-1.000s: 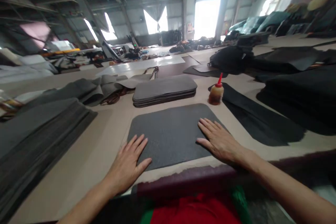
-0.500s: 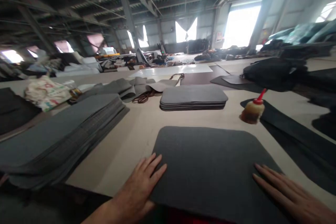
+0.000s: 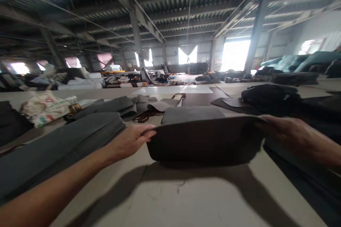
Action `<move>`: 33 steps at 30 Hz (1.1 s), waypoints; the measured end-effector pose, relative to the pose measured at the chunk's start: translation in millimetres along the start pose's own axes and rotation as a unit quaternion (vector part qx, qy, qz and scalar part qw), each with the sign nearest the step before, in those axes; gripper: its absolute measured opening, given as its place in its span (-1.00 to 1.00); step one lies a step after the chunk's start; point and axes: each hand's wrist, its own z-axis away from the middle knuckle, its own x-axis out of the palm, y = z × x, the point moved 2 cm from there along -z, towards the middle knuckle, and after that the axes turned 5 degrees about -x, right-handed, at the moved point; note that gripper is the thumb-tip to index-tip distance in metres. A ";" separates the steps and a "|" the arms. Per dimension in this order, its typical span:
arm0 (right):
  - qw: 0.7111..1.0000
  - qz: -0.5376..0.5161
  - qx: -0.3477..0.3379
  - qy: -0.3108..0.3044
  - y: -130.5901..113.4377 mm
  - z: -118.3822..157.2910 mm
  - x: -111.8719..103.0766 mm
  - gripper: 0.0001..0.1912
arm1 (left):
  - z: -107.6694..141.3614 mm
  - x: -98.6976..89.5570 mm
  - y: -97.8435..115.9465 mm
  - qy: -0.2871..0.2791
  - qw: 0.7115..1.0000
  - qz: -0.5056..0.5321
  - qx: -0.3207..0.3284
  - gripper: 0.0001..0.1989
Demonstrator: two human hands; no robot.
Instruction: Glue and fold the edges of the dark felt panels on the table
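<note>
Two hands, both mine, and one round-cornered dark panel (image 3: 202, 142), with the grey panel stack (image 3: 193, 113) as reference. The panel is held on the near side of the stack, tilted up above the table (image 3: 181, 198), and hides the stack's front; whether its lower edge touches the table cannot be told. My left hand (image 3: 134, 136) pinches the panel's left end between thumb and fingers. My right hand (image 3: 290, 133), blurred, grasps the opposite upper corner. Two arm shadows fall on the table, nearer to me than the stack. Left of the stack: one pile of large grey sheets (image 3: 66, 142), one coil of brown straps (image 3: 142, 116) just beside it, one printed cloth bag (image 3: 44, 108), and one jar (image 3: 75, 107) next to the bag. Beyond the stack: one glossy white sheet (image 3: 181, 89). Right of the stack and farther back: one black bundle (image 3: 269, 94). Far behind it: one bright doorway (image 3: 236, 55).
</note>
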 end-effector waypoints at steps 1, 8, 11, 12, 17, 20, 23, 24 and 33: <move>1.000 0.014 0.003 -0.008 -2.6 -28.1 -0.6 -0.62 | -19.7 -10.8 -2.6 0.026 1.000 0.001 -0.005 -0.62; 0.966 0.195 0.064 0.157 -33.3 -133.2 -20.2 -0.54 | -117.0 -65.3 -14.9 0.337 0.932 -0.057 0.122 -0.60; 0.948 0.195 -0.023 0.250 -30.0 -141.0 -3.6 -0.53 | -145.0 -52.8 -35.4 0.394 0.906 -0.055 0.142 -0.62; 0.945 0.192 -0.054 0.260 -23.0 -142.3 9.2 -0.55 | -153.9 -40.5 -46.3 0.384 0.913 -0.060 0.122 -0.61; 0.973 0.221 -0.049 0.044 41.9 -138.0 115.8 -0.50 | -181.2 62.3 -111.3 0.214 0.972 -0.099 0.010 -0.53; 0.972 0.215 -0.040 -0.090 71.7 -118.1 176.2 -0.48 | -181.0 115.2 -141.0 0.133 0.985 -0.105 -0.030 -0.61; 0.966 0.214 -0.013 -0.145 83.1 -98.2 205.6 -0.45 | -176.4 136.7 -155.9 0.094 0.989 -0.103 -0.048 -0.62; 0.965 0.214 -0.004 -0.151 84.0 -94.4 208.7 -0.44 | -175.5 138.4 -158.2 0.085 0.990 -0.102 -0.051 -0.61; 0.965 0.200 0.002 -0.169 64.4 -102.8 198.2 -0.41 | -176.9 131.0 -154.8 0.055 0.991 -0.090 -0.086 -0.44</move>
